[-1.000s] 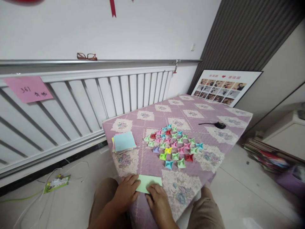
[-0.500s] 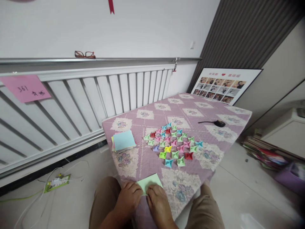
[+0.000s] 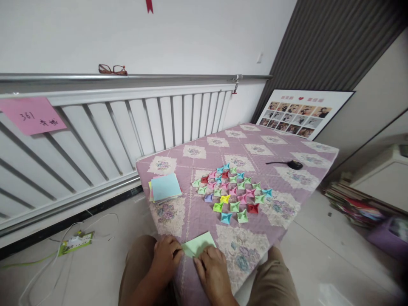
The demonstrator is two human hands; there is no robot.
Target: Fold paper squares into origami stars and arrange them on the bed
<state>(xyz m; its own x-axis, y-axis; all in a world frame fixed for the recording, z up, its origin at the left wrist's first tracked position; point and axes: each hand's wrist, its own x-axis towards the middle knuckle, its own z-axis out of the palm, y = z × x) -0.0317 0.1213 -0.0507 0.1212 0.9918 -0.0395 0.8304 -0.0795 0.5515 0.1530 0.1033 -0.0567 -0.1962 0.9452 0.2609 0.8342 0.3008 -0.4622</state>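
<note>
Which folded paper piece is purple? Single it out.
The purple piece just left of the yellow piece: it alone is purple, the others being green, blue, pink, red or yellow.

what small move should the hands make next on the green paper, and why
I'd probably have the right hand press along the near edge of the green paper while the left hand steadies its left end. The right hand rests over the paper's near right part, the left is at its left end, and the paper lies on the tablecloth.
</note>
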